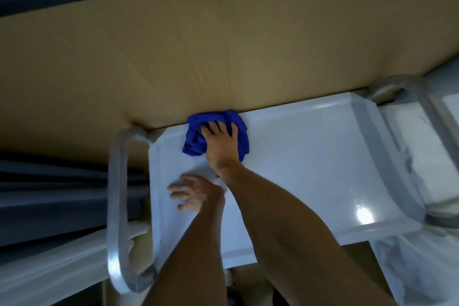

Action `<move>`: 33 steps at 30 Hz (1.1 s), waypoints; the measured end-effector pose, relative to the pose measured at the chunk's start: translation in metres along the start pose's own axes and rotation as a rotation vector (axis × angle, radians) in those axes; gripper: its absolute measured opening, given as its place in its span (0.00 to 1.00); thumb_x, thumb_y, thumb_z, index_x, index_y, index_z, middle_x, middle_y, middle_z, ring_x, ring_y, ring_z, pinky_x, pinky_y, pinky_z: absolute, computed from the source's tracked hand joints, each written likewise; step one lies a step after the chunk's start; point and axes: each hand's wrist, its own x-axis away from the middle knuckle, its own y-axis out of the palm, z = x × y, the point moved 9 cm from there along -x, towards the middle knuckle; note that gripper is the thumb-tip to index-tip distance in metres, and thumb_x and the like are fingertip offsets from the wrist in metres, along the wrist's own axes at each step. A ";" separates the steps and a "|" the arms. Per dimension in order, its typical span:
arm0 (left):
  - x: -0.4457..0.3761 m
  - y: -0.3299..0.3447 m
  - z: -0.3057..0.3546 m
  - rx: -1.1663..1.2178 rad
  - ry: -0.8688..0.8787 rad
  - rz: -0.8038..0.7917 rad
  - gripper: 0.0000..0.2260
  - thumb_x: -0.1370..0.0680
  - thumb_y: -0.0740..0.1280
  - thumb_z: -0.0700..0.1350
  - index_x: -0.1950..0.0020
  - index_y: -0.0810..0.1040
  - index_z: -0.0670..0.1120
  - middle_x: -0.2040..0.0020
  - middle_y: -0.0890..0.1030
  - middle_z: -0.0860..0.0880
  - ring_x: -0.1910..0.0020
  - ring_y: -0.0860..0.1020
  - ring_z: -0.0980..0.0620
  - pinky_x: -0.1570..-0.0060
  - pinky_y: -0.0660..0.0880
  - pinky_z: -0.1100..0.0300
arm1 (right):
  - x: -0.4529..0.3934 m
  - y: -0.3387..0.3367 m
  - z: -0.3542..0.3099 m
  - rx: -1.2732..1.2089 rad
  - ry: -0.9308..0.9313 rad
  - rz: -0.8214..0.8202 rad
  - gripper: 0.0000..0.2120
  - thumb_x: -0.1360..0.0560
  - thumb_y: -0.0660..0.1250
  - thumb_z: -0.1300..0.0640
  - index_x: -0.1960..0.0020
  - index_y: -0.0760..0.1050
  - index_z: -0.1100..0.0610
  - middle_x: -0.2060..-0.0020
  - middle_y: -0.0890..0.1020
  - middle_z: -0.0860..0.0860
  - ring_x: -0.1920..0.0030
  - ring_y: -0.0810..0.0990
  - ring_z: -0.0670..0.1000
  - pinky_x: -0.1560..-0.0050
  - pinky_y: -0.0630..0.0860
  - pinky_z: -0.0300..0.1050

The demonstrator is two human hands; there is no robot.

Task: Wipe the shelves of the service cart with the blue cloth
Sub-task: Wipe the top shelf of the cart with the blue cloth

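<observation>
Cloth point(196, 141), blue and bunched, lies under the flat, spread right hand point(221, 146) on the cart's top shelf point(310, 164); left hand point(191, 194), loosely curled, holds nothing.

Dim indoor light with a muted, yellowish cast. A bright specular glare spot on the white top shelf point(364, 215) suggests an overhead source, possibly a ceiling lamp. A second highlight sits on the left handle point(114, 263). The frame is soft throughout; the left hand point(191, 194) is motion-blurred. Wide-angle distortion bends lines at the edges, and the corners darken.
</observation>
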 end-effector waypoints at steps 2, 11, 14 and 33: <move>0.013 -0.007 0.011 -0.156 0.022 0.069 0.36 0.21 0.68 0.44 0.21 0.49 0.43 0.22 0.49 0.33 0.23 0.52 0.34 0.28 0.57 0.37 | 0.010 -0.017 0.044 0.004 0.082 0.034 0.25 0.24 0.61 0.58 0.26 0.66 0.50 0.29 0.68 0.52 0.27 0.60 0.57 0.25 0.45 0.64; 0.107 0.070 0.156 -0.183 0.373 -0.050 0.47 0.31 0.78 0.53 0.22 0.49 0.55 0.22 0.43 0.36 0.23 0.48 0.36 0.31 0.61 0.38 | 0.036 -0.080 0.191 0.012 0.218 0.089 0.24 0.22 0.60 0.57 0.26 0.66 0.50 0.29 0.69 0.54 0.26 0.60 0.58 0.25 0.48 0.66; 0.110 0.078 0.151 -0.224 0.339 0.016 0.54 0.38 0.81 0.59 0.24 0.48 0.56 0.23 0.42 0.36 0.24 0.50 0.35 0.32 0.62 0.38 | 0.040 -0.098 0.232 0.028 0.261 0.103 0.24 0.22 0.60 0.58 0.26 0.65 0.49 0.29 0.69 0.52 0.26 0.61 0.57 0.25 0.49 0.65; 0.106 0.070 0.149 -0.230 0.543 0.044 0.38 0.30 0.74 0.59 0.25 0.62 0.53 0.24 0.57 0.39 0.30 0.66 0.39 0.31 0.63 0.46 | 0.099 -0.133 0.357 0.114 0.684 0.087 0.33 0.23 0.62 0.48 0.22 0.56 0.52 0.23 0.60 0.55 0.25 0.58 0.60 0.32 0.62 0.63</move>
